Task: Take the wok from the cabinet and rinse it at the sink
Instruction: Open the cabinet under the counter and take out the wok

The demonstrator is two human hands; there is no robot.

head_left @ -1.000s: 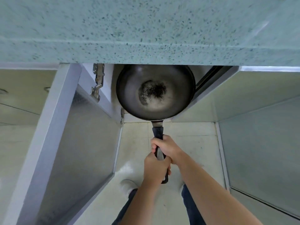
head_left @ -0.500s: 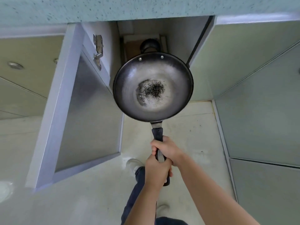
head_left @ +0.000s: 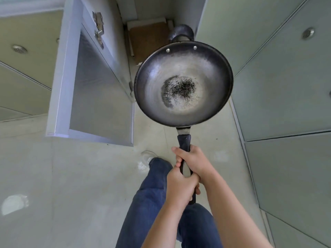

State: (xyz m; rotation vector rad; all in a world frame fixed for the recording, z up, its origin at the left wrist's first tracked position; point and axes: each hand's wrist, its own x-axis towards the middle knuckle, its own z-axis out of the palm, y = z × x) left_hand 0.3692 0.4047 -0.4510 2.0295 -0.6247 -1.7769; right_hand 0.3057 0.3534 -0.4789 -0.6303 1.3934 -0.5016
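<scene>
Over pale floor (head_left: 89, 176), left hand (head_left: 180, 187) and right hand (head_left: 196, 162) fingers (head_left: 176, 151) grasp the black-speckled wok (head_left: 182, 83) by its handle (head_left: 184, 142).

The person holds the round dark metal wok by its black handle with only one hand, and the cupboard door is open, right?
Not quite. In the head view both hands grip the black handle of the round dark metal wok, left hand below right hand. The grey cupboard door is open.
</scene>
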